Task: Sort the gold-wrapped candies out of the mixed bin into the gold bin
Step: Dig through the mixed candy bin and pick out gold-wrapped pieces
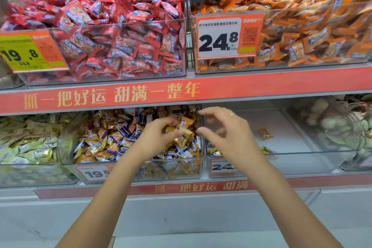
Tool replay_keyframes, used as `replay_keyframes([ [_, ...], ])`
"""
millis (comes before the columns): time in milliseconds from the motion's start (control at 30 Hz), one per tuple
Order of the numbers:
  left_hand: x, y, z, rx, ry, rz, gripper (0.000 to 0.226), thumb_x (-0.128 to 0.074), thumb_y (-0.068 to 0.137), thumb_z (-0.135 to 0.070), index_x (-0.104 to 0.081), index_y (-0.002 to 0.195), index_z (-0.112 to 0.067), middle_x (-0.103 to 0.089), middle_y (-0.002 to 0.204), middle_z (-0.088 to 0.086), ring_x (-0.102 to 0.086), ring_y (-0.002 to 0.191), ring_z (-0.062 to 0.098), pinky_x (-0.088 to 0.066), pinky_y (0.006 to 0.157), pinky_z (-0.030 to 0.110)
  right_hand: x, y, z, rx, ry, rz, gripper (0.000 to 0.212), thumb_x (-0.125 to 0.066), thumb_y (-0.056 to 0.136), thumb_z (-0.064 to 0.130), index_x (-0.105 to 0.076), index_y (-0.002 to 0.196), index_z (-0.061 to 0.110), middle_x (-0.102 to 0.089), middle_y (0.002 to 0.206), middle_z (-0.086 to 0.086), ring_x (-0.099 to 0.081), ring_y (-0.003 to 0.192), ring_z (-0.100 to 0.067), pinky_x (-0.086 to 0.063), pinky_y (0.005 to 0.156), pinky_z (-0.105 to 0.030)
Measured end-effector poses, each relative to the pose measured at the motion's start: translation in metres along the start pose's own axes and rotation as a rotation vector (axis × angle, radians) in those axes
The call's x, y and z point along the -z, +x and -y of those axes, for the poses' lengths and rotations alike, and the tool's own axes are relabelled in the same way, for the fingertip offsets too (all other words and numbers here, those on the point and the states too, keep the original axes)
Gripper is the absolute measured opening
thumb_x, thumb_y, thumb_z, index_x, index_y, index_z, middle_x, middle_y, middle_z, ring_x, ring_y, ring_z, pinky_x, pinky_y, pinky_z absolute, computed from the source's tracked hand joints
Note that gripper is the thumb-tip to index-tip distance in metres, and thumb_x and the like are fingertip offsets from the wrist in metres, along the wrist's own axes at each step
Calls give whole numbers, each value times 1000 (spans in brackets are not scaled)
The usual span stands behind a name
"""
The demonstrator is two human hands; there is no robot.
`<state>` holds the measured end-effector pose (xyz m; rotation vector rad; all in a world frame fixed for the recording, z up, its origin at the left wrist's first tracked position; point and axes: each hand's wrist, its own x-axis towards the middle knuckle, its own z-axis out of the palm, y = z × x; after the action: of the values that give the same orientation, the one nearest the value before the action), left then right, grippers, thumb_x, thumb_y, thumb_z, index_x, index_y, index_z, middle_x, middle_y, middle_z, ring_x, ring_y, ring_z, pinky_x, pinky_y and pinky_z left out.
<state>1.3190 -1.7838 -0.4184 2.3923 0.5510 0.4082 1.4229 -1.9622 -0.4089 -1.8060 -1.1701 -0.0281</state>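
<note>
While reaching over the mixed bin (132,169), left hand (159,137) pinching a gold-wrapped candy (186,133), right hand (225,133) beside it, grip loose, holding nothing, gold bin (302,164) right of the mixed bin.

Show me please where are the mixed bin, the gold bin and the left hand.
mixed bin (128,173): head view, on its clear front wall.
gold bin (291,164): head view, on its clear front wall.
left hand (159,137): head view, on the back of the hand.

Two hands (161,137); five clear bins (261,165) in view; two red shelf strips (281,84); four price tags (227,36).
</note>
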Motion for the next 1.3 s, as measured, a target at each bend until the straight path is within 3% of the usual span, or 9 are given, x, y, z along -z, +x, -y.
replay_keyframes([
  [167, -8, -11, 9, -50, -90, -20, 17, -62, 89, -34, -57, 105, -30, -58, 102, -24, -54, 92, -10, -39, 75, 8, -33, 15, 5, 78, -162, 273, 63, -68, 87, 26, -38, 141, 37, -42, 144, 10, -43, 124, -13, -44, 99, -33],
  [267, -3, -8, 14, -55, -148, 1, 15, -62, 88, -35, -58, 101, -34, -61, 97, -23, -56, 87, -11, -42, 74, 13, -44, 20, 3, 50, -291, 297, 54, -66, 87, 19, -45, 136, 32, -50, 132, 5, -50, 114, -18, -45, 95, -36],
  [467, 4, -7, 19, -74, -162, 13, 16, -66, 83, -38, -62, 95, -28, -63, 97, -18, -57, 80, -9, -41, 68, 14, -31, 23, 1, -109, 12, 28, 17, -75, 80, 15, -66, 87, 28, -61, 84, 15, -56, 68, 0, -51, 67, -17],
  [633, 3, -12, 24, -24, -182, -43, 12, -66, 86, -33, -63, 93, -25, -57, 110, -21, -50, 105, -2, -34, 86, 22, 8, 15, -32, -347, 159, -261, 21, -76, 78, 10, -65, 76, 28, -70, 77, -3, -67, 73, -19, -57, 71, -36],
  [767, -4, -13, 21, -24, -160, -95, 16, -67, 85, -37, -63, 94, -25, -61, 98, -23, -50, 70, 14, -41, 63, 9, 14, 7, -63, -523, -272, -100, 19, -70, 83, 14, -70, 102, 17, -68, 91, -4, -64, 86, -25, -39, 66, -24],
  [900, -12, -12, 15, -41, -142, -103, 17, -66, 86, -34, -62, 96, -21, -60, 96, -18, -35, 39, 3, -29, 42, 12, 5, 4, -50, -435, -321, -13, 31, -60, 89, 11, -63, 118, 21, -63, 120, 3, -62, 80, -19, -37, 62, -19],
  [1033, -13, -11, 12, -30, -173, -111, 15, -66, 87, -33, -63, 94, -21, -61, 105, -16, -40, 39, 10, -33, 44, 14, -9, 1, -3, -86, 34, -56, 19, -66, 86, 11, -69, 96, 26, -67, 94, 17, -62, 82, -4, -48, 72, -15],
  [1167, -10, -11, 11, 14, -288, -122, 11, -67, 85, -32, -64, 94, -26, -64, 99, -17, -58, 85, -6, -45, 72, 23, -38, 0, 14, -34, 24, 223, 42, -69, 85, 18, -56, 123, 32, -53, 120, 17, -58, 88, -7, -53, 79, -27],
  [1300, -8, -12, 15, 16, -366, -89, 13, -72, 81, -27, -66, 92, -26, -65, 98, -15, -56, 88, -5, -43, 73, 22, -53, 11, 16, -87, -122, 265, 62, -68, 87, 22, -38, 140, 31, -44, 135, 8, -51, 88, -8, -49, 84, -29],
])
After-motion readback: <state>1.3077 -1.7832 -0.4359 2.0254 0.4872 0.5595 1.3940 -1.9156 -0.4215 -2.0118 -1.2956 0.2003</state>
